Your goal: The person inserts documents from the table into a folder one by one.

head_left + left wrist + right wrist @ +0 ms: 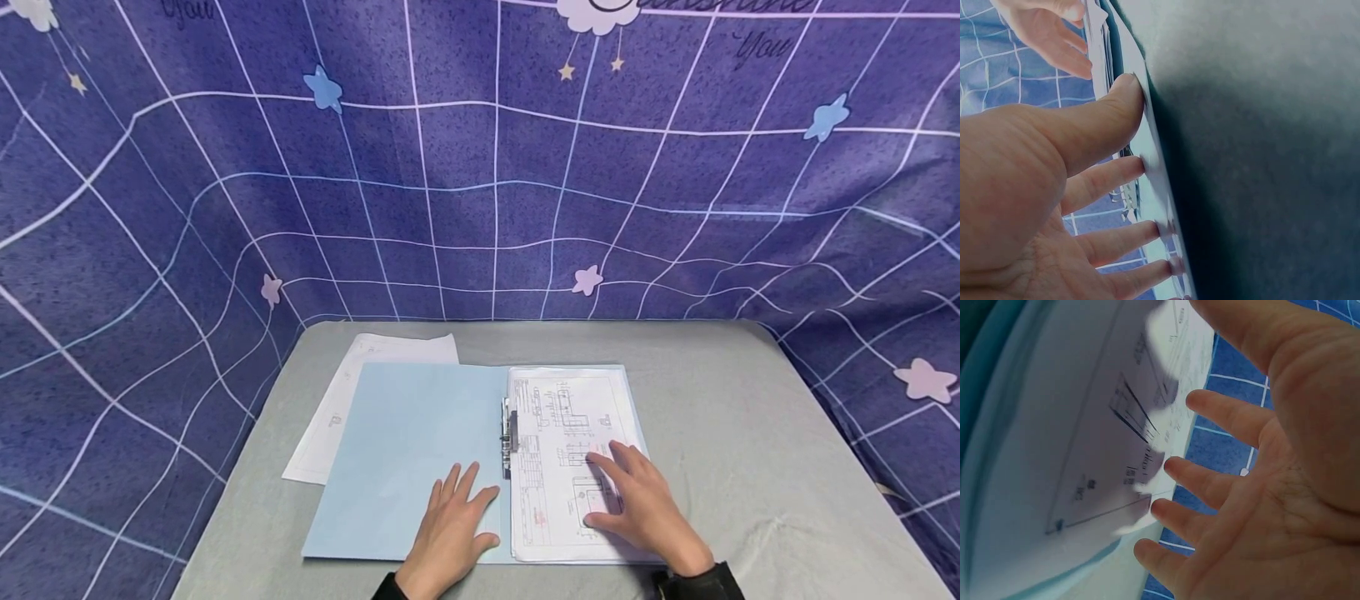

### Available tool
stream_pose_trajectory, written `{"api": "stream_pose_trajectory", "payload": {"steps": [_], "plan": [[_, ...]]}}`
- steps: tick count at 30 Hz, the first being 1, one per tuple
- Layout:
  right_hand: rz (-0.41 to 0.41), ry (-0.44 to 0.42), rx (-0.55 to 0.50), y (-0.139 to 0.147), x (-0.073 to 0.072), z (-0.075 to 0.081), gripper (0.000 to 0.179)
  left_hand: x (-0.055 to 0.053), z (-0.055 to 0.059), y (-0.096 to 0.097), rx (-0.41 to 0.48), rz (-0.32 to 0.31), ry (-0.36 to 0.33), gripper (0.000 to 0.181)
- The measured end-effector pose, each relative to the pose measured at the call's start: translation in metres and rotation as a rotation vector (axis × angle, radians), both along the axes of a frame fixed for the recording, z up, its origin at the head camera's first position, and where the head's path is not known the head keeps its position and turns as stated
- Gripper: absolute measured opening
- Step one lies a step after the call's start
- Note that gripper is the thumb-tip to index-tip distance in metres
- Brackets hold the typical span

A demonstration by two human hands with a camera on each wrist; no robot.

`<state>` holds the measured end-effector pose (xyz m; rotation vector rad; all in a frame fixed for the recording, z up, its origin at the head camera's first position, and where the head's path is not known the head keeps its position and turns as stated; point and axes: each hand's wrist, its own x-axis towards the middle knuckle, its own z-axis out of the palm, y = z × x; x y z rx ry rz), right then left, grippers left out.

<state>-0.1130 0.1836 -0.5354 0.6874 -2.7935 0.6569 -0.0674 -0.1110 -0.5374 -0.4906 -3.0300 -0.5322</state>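
A light blue folder (420, 433) lies spread on the table, its metal clip (509, 437) near the spine. On its right side sits a stack of white sheets (543, 500) printed with technical line drawings. My left hand (450, 529) rests on the left cover near the spine with fingers spread; in the left wrist view its fingertips (1135, 165) touch the cover. Over the lower right of the drawing sheets is my right hand (641, 504), fingers apart and holding nothing. The right wrist view shows its fingertips (1175, 465) close at the printed page (1054, 462).
A loose white sheet (330, 425) lies partly under the folder's left edge. The grey cloth-covered table (750, 442) extends to both sides. Behind and beside it hangs a purple-blue curtain (465, 208) with a grid and stars.
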Motion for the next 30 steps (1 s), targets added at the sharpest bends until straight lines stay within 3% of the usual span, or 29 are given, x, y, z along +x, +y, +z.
{"api": "stream_pose_trajectory", "payload": {"steps": [24,30], "plan": [[-0.046,-0.032,0.065,-0.0012,0.0007,-0.0051,0.082,-0.0015,0.0012,0.0015,-0.022,-0.001,0.006,0.059],[-0.045,-0.037,0.069,-0.0012,0.0008,-0.0083,0.083,-0.0009,-0.0002,-0.0021,0.019,-0.008,-0.006,0.056]]}}
